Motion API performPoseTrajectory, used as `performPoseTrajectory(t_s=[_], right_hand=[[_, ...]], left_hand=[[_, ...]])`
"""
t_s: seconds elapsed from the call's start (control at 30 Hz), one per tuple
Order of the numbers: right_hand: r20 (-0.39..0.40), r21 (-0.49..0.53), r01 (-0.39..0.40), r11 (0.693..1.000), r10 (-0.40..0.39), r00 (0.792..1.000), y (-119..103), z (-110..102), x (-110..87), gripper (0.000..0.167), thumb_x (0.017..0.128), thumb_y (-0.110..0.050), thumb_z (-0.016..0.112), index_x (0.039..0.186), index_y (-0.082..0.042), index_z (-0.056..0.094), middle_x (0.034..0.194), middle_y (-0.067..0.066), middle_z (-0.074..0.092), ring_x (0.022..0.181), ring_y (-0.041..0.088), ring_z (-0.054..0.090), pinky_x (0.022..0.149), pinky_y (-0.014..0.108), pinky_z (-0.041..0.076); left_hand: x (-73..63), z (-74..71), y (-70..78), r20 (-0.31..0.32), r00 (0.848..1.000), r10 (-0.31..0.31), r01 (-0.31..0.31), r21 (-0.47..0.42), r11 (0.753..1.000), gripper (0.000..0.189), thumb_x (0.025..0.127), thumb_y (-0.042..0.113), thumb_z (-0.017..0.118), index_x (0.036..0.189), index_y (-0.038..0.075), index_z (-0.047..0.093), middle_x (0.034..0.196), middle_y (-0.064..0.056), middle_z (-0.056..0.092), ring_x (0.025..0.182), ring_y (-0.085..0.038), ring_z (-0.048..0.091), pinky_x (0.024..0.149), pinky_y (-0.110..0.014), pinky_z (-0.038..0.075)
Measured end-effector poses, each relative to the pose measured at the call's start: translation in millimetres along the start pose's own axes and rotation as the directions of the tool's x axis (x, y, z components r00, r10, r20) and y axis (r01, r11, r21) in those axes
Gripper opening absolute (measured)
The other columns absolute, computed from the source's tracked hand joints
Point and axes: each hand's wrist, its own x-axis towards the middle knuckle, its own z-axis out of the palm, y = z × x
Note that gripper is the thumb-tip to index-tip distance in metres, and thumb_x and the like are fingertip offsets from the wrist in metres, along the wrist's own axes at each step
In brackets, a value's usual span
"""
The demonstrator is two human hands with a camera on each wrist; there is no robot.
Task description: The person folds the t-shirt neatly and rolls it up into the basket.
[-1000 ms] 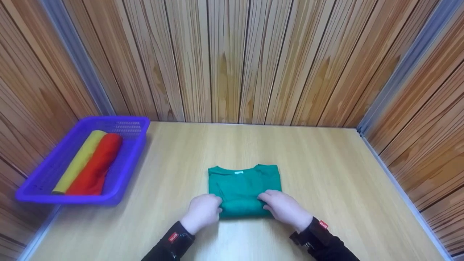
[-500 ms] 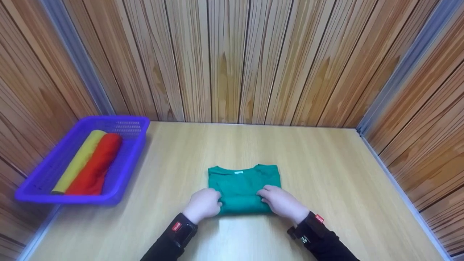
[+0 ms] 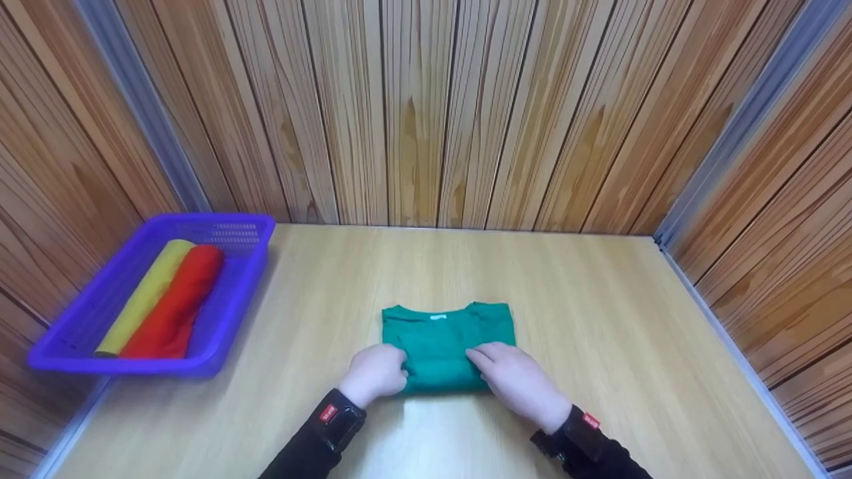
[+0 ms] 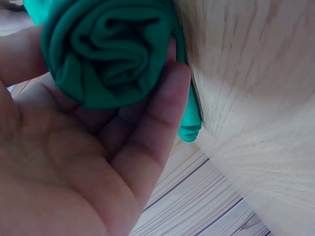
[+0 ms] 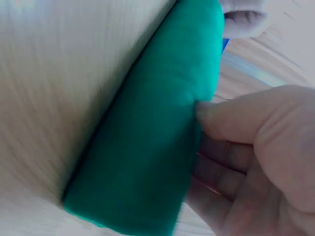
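Note:
A green T-shirt [image 3: 439, 336] lies on the table, its near part rolled up and its neckline with a white label flat at the far side. My left hand [image 3: 374, 372] grips the roll's left end; in the left wrist view the hand [image 4: 83, 152] curls round the spiral end of the T-shirt [image 4: 108, 59]. On the right side my right hand [image 3: 518, 378] holds the roll. The right wrist view shows that hand [image 5: 261, 142] with its thumb on the T-shirt roll [image 5: 142, 137] and its fingers on the far side, their tips hidden.
A purple plastic basket [image 3: 243, 313] stands at the table's left, holding a yellow cloth roll [image 3: 148, 293] and a red cloth roll [image 3: 176, 303]. Wood-patterned walls [image 3: 419, 113] enclose the table [image 3: 599, 319] at the back and both sides.
Both hands have moved slightly forward, and the near edge of the T-shirt roll has shifted away from me a little. The right hand's fingers have moved slightly inward over the roll.

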Motion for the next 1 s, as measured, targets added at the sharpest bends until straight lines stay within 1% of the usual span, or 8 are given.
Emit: performPoseTrajectory(t_s=[0.13,0.23,0.4,0.53,0.7,0.87,0.93,1.0], right_hand=[[0.003,-0.077,0.045,0.996,-0.045,0.999,-11.4,-3.4,-6.1,0.050,0.088,-0.015,0.075,0.132,0.001,0.059,0.131,0.016,0.061,0.119,0.030,0.059,0.097,0.044,0.049],[0.014,-0.107,0.052,0.993,-0.050,0.999,-16.9,-2.5,-9.8,0.056,0.086,-0.018,0.077,0.134,0.002,0.058,0.135,0.019,0.058,0.123,0.031,0.057,0.098,0.045,0.048],[0.025,-0.118,0.042,0.992,-0.039,0.999,-18.8,1.2,-11.8,0.058,0.086,-0.019,0.077,0.134,0.004,0.057,0.137,0.021,0.056,0.125,0.032,0.055,0.099,0.045,0.048],[-0.003,-0.107,0.070,0.992,-0.071,0.997,-16.4,5.2,-11.7,0.057,0.083,-0.014,0.078,0.132,0.007,0.057,0.135,0.023,0.057,0.123,0.033,0.057,0.098,0.044,0.048],[-0.026,-0.067,0.077,0.995,-0.079,0.997,-13.9,9.0,-12.8,0.059,0.080,-0.010,0.079,0.131,0.008,0.057,0.134,0.024,0.057,0.123,0.034,0.057,0.097,0.045,0.049],[-0.003,-0.032,0.052,0.998,-0.052,0.999,-12.9,9.8,-13.5,0.059,0.081,-0.010,0.077,0.134,0.008,0.055,0.136,0.023,0.055,0.125,0.034,0.055,0.099,0.045,0.047],[0.014,-0.024,0.043,0.999,-0.042,0.999,-12.5,9.8,-13.1,0.059,0.083,-0.011,0.076,0.135,0.007,0.054,0.138,0.023,0.055,0.126,0.034,0.054,0.100,0.046,0.046],[0.027,-0.018,0.036,0.999,-0.035,0.999,-12.2,9.6,-12.5,0.059,0.084,-0.012,0.076,0.136,0.006,0.054,0.139,0.023,0.054,0.127,0.034,0.053,0.101,0.046,0.046]], left_hand=[[0.3,-0.3,0.4,0.003,1.000,-0.001,0.001,-0.004,1.000,0.029,0.081,0.013,0.064,0.062,0.016,0.042,0.060,0.004,0.034,0.056,-0.015,0.036,0.053,-0.032,0.036],[0.3,-0.5,0.7,0.006,1.000,-0.004,0.004,-0.007,1.000,0.029,0.081,0.013,0.064,0.062,0.016,0.043,0.060,0.004,0.034,0.056,-0.015,0.036,0.053,-0.032,0.036],[-0.6,-1.0,0.8,0.015,1.000,-0.010,0.011,-0.017,1.000,0.026,0.084,0.015,0.065,0.065,0.015,0.047,0.062,0.003,0.037,0.058,-0.016,0.039,0.055,-0.034,0.039],[-3.4,-0.9,-1.2,0.010,1.000,0.009,-0.009,-0.013,1.000,0.022,0.088,0.017,0.065,0.069,0.013,0.053,0.065,0.002,0.043,0.061,-0.018,0.044,0.057,-0.037,0.043],[-9.7,0.7,-5.2,-0.057,0.995,0.088,-0.087,0.020,0.996,0.021,0.091,0.018,0.066,0.074,0.011,0.056,0.069,0.001,0.048,0.066,-0.020,0.052,0.058,-0.039,0.045],[-17.0,2.3,-4.9,-0.175,0.971,0.164,-0.143,0.125,0.982,0.021,0.091,0.021,0.069,0.077,0.009,0.058,0.070,0.000,0.051,0.066,-0.021,0.056,0.055,-0.036,0.045],[-19.9,3.6,-1.9,-0.210,0.961,0.181,-0.149,0.162,0.976,0.018,0.090,0.021,0.070,0.083,0.007,0.062,0.073,-0.002,0.054,0.068,-0.021,0.057,0.056,-0.036,0.046],[-23.8,6.2,2.9,-0.231,0.954,0.192,-0.148,0.194,0.970,0.021,0.090,0.021,0.071,0.095,0.002,0.066,0.081,-0.006,0.060,0.075,-0.023,0.061,0.063,-0.037,0.050]])
